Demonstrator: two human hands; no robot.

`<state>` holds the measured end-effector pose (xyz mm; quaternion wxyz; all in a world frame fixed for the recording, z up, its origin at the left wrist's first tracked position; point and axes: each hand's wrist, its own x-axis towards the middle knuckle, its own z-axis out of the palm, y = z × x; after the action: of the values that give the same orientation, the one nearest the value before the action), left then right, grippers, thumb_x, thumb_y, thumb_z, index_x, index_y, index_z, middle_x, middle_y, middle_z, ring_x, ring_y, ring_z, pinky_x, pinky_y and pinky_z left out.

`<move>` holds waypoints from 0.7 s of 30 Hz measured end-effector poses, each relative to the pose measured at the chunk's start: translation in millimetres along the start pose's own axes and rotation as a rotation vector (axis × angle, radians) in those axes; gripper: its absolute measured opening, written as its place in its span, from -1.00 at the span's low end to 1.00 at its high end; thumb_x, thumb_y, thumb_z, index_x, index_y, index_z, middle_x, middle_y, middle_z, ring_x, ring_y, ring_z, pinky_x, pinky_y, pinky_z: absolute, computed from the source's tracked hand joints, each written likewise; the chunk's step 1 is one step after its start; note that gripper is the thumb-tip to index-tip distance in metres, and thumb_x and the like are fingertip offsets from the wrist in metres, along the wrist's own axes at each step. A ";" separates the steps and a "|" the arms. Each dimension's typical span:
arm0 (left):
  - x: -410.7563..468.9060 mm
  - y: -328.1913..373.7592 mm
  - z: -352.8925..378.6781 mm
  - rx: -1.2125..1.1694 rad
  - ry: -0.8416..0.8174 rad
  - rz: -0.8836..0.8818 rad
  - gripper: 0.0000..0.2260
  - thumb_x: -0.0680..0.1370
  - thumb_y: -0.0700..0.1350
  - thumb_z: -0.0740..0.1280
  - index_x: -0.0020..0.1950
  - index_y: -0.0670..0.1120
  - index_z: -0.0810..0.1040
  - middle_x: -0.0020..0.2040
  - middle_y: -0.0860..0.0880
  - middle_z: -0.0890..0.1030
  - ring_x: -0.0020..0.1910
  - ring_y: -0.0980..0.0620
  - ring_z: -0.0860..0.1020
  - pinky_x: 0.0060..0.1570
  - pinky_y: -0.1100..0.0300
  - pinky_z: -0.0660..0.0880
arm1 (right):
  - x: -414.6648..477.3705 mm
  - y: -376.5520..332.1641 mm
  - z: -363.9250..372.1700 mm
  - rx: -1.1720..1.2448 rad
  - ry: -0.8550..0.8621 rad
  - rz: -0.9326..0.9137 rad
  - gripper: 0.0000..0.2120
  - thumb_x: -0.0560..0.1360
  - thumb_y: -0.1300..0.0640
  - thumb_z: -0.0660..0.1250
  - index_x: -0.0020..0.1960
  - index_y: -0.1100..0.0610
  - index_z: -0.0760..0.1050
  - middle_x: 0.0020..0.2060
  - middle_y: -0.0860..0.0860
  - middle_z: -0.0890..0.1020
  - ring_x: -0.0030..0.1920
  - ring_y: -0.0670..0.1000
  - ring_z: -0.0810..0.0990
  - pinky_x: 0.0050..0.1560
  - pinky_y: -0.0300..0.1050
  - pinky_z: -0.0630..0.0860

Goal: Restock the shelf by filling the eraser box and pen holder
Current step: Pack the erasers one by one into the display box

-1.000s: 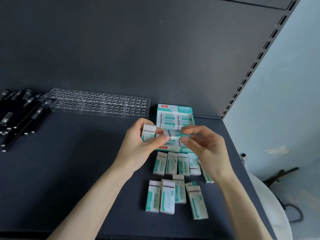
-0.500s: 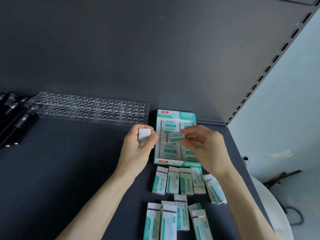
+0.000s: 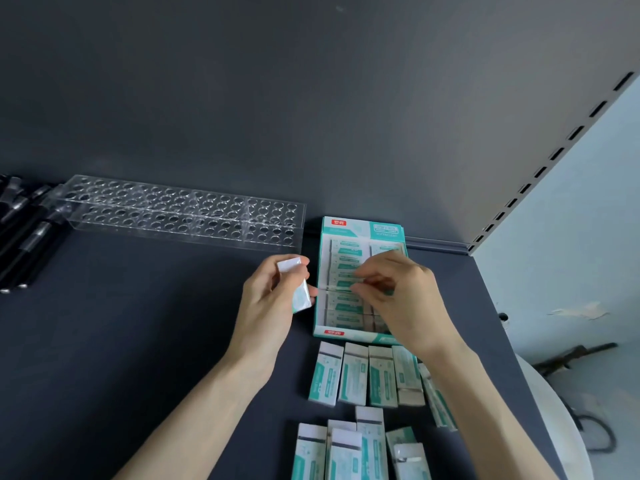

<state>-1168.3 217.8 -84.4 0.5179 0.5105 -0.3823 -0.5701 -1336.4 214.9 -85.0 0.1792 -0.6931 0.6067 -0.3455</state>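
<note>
Thumb and fingers of left hand [image 3: 270, 303] curled round one eraser [image 3: 300, 298], pinching it by its long sides. White end up, teal-printed end down, a little tilted. Holds it in the air just left of the eraser box [image 3: 346, 333], apart from the box wall.

Fingers of right hand [image 3: 405, 299] bent and drawn together, tips down inside the box at about its middle, on the packed erasers [image 3: 346, 252]. Too blurred to tell whether pinching one or only touching. Palm and wrist over the box's right half and near right corner.

Box of teal and white card, open-topped, red label on back flap and on front wall. Stands at the back right of the dark shelf [image 3: 138, 341], back flap against the grey rear panel [image 3: 277, 98]. Packed erasers lying flat, in two columns as far as visible.

On the near side of the box, a row of loose erasers [image 3: 353, 375] lying side by side, the rightmost partly hidden by the right forearm. Nearer still, a second cluster [image 3: 346, 448], some overlapping, cut off by the bottom edge.

Left of the box, a long clear pen holder [image 3: 180, 213] with rows of round holes, set along the rear panel, right end just beside the box. Black pens [image 3: 24, 233] heaped on the shelf at its left end.
</note>
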 end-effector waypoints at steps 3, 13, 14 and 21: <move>-1.2 1.6 -0.8 -0.016 -0.005 0.019 -0.90 0.55 -0.19 0.31 -0.03 -0.05 0.61 -0.28 0.12 0.60 -0.22 0.07 0.62 0.09 0.04 0.51 | -0.4 1.7 3.6 -0.041 -0.006 -0.001 -0.92 0.41 0.27 0.45 -0.09 0.19 0.65 -0.07 -0.07 0.56 -0.16 -0.04 0.60 -0.04 -0.16 0.58; -5.5 3.3 -4.6 -0.029 -0.046 0.072 -0.89 0.50 -0.19 0.37 -0.05 0.00 0.64 -0.15 -0.01 0.67 -0.16 0.16 0.55 -0.17 0.31 0.43 | -0.7 0.7 0.4 -0.031 -0.028 0.022 -0.88 0.44 0.17 0.43 -0.02 0.12 0.65 0.00 -0.06 0.45 -0.11 -0.12 0.54 -0.01 -0.18 0.53; -6.0 3.9 -4.9 -0.026 -0.054 0.084 -0.90 0.50 -0.20 0.38 -0.04 -0.02 0.64 -0.15 -0.01 0.67 -0.19 0.18 0.54 -0.23 0.35 0.42 | -1.8 -1.9 -2.5 0.013 -0.001 0.028 -0.88 0.45 0.15 0.42 -0.02 0.10 0.64 -0.01 -0.08 0.47 -0.10 -0.16 0.52 -0.04 -0.28 0.49; -9.7 2.6 -2.8 -0.083 -0.204 0.194 -0.79 0.39 -0.15 0.40 0.01 -0.16 0.59 -0.08 -0.06 0.68 -0.07 0.07 0.64 -0.09 0.26 0.54 | -16.8 -30.1 -20.6 0.664 -0.192 0.219 -0.74 0.44 0.11 0.33 0.01 0.28 0.57 -0.16 0.07 0.69 -0.23 0.05 0.67 -0.17 -0.21 0.59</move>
<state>-1165.6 227.2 -80.6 0.5496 0.3890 -0.4565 -0.5816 -1329.6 240.6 -55.0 0.4867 -0.5573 0.5126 -0.4357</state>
